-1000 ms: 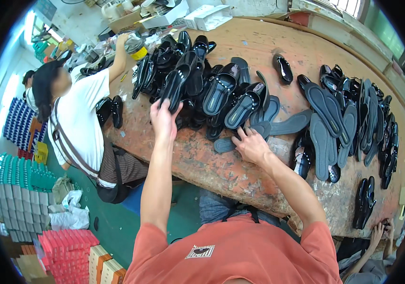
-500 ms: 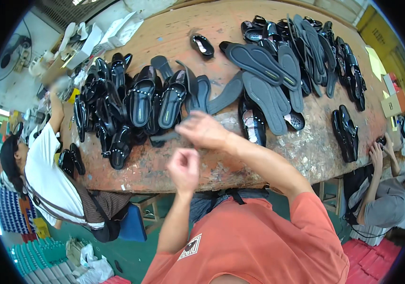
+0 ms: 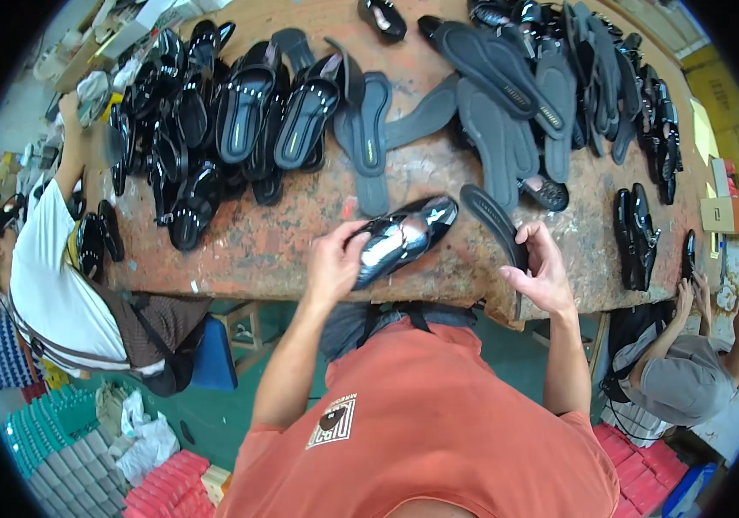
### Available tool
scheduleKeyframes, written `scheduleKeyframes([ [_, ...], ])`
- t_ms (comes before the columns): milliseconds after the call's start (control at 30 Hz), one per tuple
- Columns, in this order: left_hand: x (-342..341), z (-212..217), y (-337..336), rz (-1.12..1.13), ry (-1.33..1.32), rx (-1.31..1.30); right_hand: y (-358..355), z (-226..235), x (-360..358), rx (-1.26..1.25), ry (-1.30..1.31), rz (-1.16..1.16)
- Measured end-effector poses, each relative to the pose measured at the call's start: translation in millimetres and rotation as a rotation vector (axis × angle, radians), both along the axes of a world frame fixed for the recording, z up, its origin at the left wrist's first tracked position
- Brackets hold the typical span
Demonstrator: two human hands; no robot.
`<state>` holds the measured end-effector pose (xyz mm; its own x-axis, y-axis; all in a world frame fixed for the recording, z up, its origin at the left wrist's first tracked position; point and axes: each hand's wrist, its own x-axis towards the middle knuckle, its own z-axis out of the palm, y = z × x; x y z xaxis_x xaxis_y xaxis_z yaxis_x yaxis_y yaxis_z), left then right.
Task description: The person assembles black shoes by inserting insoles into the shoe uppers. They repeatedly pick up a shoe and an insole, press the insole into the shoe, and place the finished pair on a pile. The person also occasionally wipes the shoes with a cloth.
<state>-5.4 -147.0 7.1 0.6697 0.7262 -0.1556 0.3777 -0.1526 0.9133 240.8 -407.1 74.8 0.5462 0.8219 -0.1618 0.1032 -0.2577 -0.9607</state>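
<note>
Closed round the heel end of a glossy black shoe [image 3: 404,240], my left hand [image 3: 333,263] keeps it just above the near part of the table. The shoe is tilted, its toe pointing to the far right. A thin dark grey insole [image 3: 490,216] stands on a slant in my right hand [image 3: 547,269], pinched between thumb and fingers. Shoe and insole are apart. Beyond them lie loose grey insoles [image 3: 371,129], some overlapping, and a heap of larger ones [image 3: 486,121]. Black shoes with insoles in them [image 3: 248,112] are bunched at the left.
The worn wooden table [image 3: 274,250] carries more black shoes at the right [image 3: 635,233] and a single one [image 3: 382,19] at the far side. A co-worker in white [image 3: 63,250] sits at the left, another in grey [image 3: 689,371] at the right. A small box [image 3: 723,214] stands by the right edge.
My hands have moved apart. The left now grips a black shoe, and the right has swung back to the right with an insole. The view has shifted, so the table's things appear higher.
</note>
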Motion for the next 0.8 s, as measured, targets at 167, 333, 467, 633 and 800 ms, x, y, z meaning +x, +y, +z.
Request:
scheduleKeyframes([
  [167, -13.3, -1.0, 11.7, -0.238, 0.002, 0.247, 31.1, 25.7, -8.9, -0.153, -0.761, 0.430],
  [333, -23.2, 1.8, 0.7, 0.060, -0.168, 0.333, 71.7, 19.3, -15.5, -0.070, -0.948, 0.607],
  [467, -75.9, -12.0, -19.8, 0.282, 0.041, -0.121, 101.7, -4.6, -36.8, 0.033, -0.832, 0.652],
  [633, -76.8, -12.1, -40.5, 0.282, -0.083, -0.139, 121.9, -19.6, -58.3, 0.056, -0.808, 0.706],
  [800, -78.1, -8.4, -37.5, 0.282, -0.044, -0.221, 122.3, -32.3, -64.9, 0.091, -0.842, 0.677],
])
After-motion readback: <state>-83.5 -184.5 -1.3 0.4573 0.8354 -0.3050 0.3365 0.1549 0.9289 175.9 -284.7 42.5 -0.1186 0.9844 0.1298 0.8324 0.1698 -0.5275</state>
